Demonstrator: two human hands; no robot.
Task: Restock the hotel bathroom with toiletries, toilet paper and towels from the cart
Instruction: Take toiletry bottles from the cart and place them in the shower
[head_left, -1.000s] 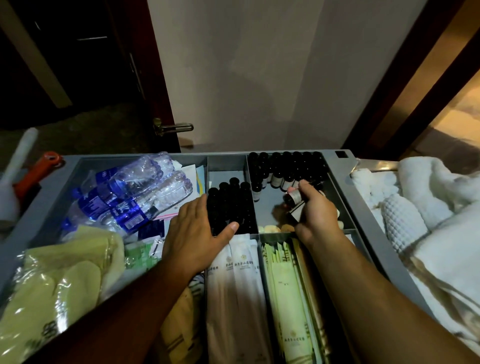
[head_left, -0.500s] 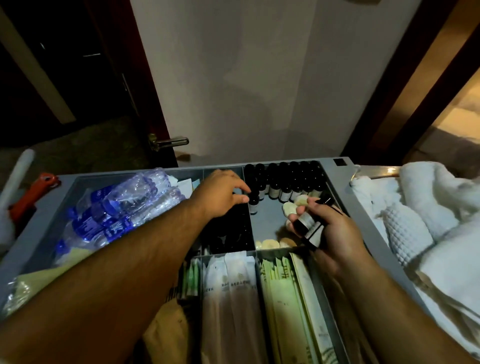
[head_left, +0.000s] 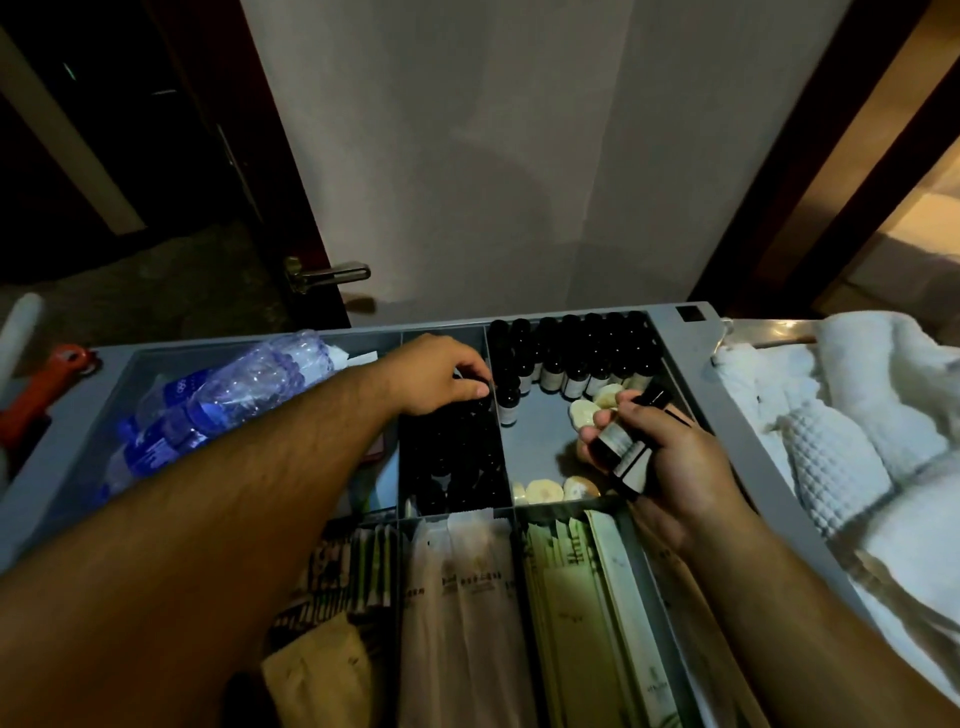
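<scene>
While the cart tray (head_left: 724, 405) lies open below me, my left grip (head_left: 441, 376) is at the far end of its middle compartment, fingers curled down onto the caps of the dark bottles (head_left: 457, 457) packed there. The light is too dim for me to tell whether one is pinched or only touched. My right grip (head_left: 670, 462) hangs over the tray's far-right compartment, fingers wrapped round what look like two small labelled bottles (head_left: 621, 452), held slanted, not upright.

I think the right grip is the weak point. It is already full, and a third bottle pressed in could squeeze one out, dropping it onto the standing rows (head_left: 571, 353) at the back of that compartment and toppling them. In the middle compartment the bottles stand so tight that lifting one may drag its neighbour up, and in this gloom I could take the wrong kind.

Beyond the tray rises a pale wall (head_left: 519, 156), with a dark door edge and its metal handle (head_left: 332, 273) to the left. White towels (head_left: 857, 441) are heaped just right of the tray. Water bottles (head_left: 223, 395) lie in its left compartment, long paper packets (head_left: 462, 597) fill the near ones, and round soaps (head_left: 545, 491) lie loose on the floor of the far-right compartment. An orange-handled tool (head_left: 36, 395) sits just left of the tray.
</scene>
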